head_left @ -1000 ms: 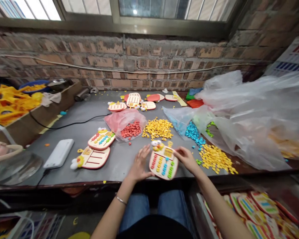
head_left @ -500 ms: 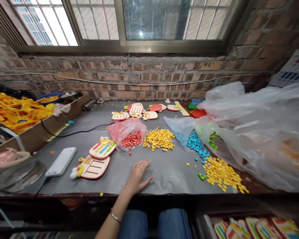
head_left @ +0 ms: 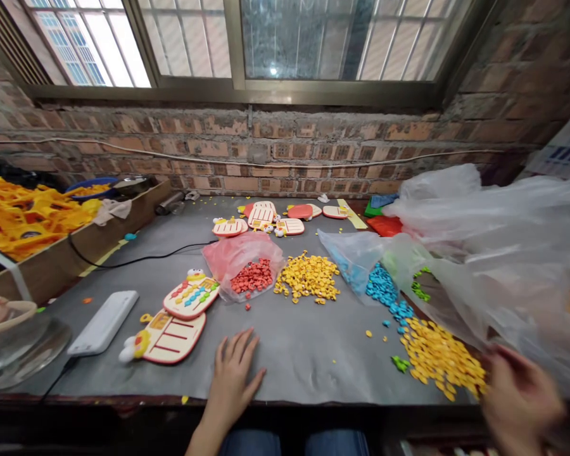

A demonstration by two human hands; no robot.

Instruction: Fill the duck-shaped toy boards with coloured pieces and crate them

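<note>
My left hand [head_left: 232, 370] lies on the grey table mat, palm down, fingers spread, holding nothing. Just left of it is a cream and red slotted toy board [head_left: 178, 335] with a white and yellow head. A similar board [head_left: 192, 297], fitted with coloured pieces, overlaps it. At the right edge, my right hand [head_left: 522, 399] is smeared by motion, its fingers seemingly bent. It is beside the yellow oval pieces [head_left: 444, 358] and the large clear plastic bag [head_left: 517, 266]. Whether it grips anything cannot be made out.
Red pieces [head_left: 251, 277] spill from a pink bag [head_left: 232, 253], beside yellow pieces [head_left: 308, 277] and blue pieces [head_left: 382, 285]. Green pieces [head_left: 420, 288] lie farther right. More boards [head_left: 289, 226] lie near the brick wall. A white power bank [head_left: 103, 323] with a cable sits left.
My right hand has come into view at the lower right. My left hand has shifted left and towards me across the mat. The whole view has tilted slightly.
</note>
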